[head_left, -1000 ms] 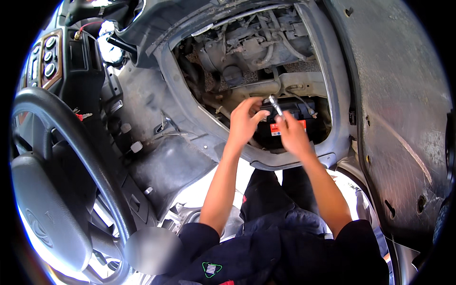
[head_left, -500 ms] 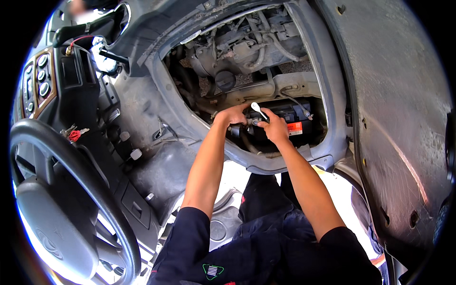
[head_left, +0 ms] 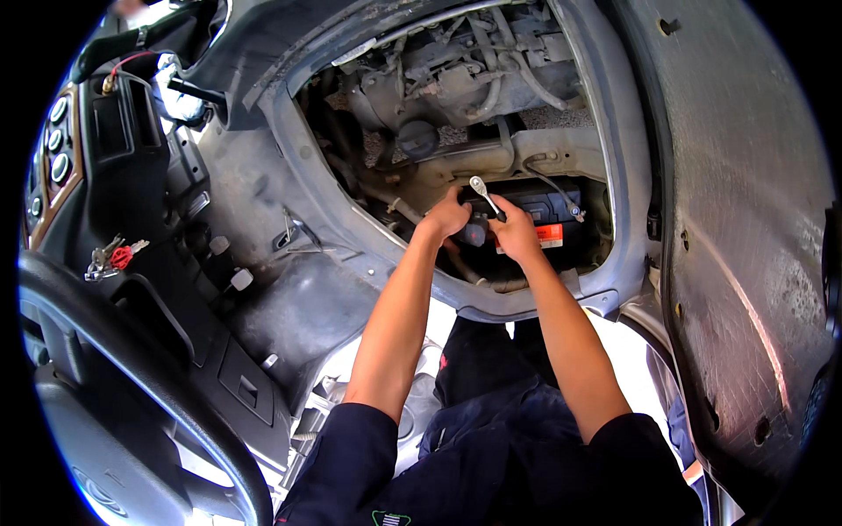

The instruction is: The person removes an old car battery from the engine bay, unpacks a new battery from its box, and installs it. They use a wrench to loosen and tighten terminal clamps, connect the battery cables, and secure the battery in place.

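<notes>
A black car battery (head_left: 545, 203) with an orange-red label sits in the open engine bay. My right hand (head_left: 516, 235) is closed round the dark handle of a ratchet wrench (head_left: 479, 187), its chrome head pointing up and left above the battery. My left hand (head_left: 445, 217) is beside it at the battery's left end, fingers curled; whatever they grip is hidden. Just below the left fingers is a black terminal cover (head_left: 474, 231). A cable with a metal clamp (head_left: 575, 213) rests at the battery's right end.
Around the bay runs a grey frame (head_left: 633, 175), with engine parts and hoses (head_left: 491, 79) at the far side. A raised panel (head_left: 745, 219) stands at the right. To the left are the steering wheel (head_left: 132, 351), pedals (head_left: 241, 279) and keys (head_left: 116, 254).
My view has shifted, so the steering wheel sits lower and further left. My left hand has moved up off the terminal clamp, and the black cover now shows below it. The right hand keeps the ratchet.
</notes>
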Available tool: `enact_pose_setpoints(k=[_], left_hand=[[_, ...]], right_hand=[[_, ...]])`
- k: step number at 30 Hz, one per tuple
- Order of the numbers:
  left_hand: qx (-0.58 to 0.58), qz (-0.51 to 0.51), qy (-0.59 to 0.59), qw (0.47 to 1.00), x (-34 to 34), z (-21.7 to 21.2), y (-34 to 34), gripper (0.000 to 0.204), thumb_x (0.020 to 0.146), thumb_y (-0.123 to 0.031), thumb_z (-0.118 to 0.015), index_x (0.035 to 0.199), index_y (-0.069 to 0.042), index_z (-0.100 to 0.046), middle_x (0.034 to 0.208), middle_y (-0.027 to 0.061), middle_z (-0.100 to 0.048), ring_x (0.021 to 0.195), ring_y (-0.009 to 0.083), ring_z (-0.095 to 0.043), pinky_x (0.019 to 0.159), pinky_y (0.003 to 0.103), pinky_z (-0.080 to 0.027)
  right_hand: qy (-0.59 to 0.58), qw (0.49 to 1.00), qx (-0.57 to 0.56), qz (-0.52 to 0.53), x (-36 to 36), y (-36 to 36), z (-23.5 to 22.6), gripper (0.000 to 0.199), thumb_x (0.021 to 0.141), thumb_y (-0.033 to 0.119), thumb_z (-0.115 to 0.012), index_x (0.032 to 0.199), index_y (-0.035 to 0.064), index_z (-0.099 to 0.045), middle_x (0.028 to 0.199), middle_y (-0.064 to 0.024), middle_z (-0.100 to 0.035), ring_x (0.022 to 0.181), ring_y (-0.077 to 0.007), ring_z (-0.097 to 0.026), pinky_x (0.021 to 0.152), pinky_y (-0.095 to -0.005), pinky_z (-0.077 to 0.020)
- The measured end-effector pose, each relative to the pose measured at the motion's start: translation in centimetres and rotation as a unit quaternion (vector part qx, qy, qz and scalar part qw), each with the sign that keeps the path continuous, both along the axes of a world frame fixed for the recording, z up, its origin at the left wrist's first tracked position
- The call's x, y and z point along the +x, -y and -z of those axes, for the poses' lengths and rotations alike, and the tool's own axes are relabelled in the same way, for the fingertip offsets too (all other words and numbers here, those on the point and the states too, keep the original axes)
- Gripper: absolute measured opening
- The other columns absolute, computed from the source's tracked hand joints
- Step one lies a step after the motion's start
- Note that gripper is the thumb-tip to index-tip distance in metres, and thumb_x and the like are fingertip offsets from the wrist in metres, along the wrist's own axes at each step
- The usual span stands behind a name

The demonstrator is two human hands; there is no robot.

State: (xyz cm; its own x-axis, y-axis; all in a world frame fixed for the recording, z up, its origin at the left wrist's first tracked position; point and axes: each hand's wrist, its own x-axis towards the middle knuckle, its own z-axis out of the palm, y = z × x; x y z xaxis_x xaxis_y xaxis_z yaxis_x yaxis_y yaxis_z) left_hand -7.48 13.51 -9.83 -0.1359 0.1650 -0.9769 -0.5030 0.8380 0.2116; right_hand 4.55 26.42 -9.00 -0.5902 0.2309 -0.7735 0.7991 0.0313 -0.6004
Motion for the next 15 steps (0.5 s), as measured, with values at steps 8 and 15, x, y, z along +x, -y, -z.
enact_pose_setpoints(k=[8, 15], left_hand=[[0.049, 0.229, 0.066, 0.970, -4.1, -1.0, 0.3, 0.091, 0.079, -0.017, -0.073, 0.155, -0.021, -0.023, 0.123, 0.0165, -0.060, 0.097, 0.0258, -0.063, 0.070, 0.044, -0.057], [0.026, 0.365, 0.029, 0.930, -3.9, -2.1, -2.5, 0.086, 0.078, -0.018, -0.076, 0.151, -0.014, -0.030, 0.115, 0.0198, -0.066, 0.097, 0.0342, -0.066, 0.076, 0.041, -0.055]], right_hand=[[-0.005, 0.987, -0.105, 0.120, 0.9, 1.0, 1.1, 0.054, 0.088, 0.005, -0.067, 0.139, 0.0078, -0.050, 0.092, -0.0160, -0.070, 0.071, -0.0177, -0.071, 0.063, -0.0324, -0.0571], [-0.031, 0.998, -0.022, 0.047, 1.3, 1.6, 1.9, 0.049, 0.090, 0.009, -0.065, 0.136, 0.0119, -0.050, 0.083, -0.0159, -0.068, 0.067, -0.0199, -0.070, 0.065, -0.0339, -0.0564]])
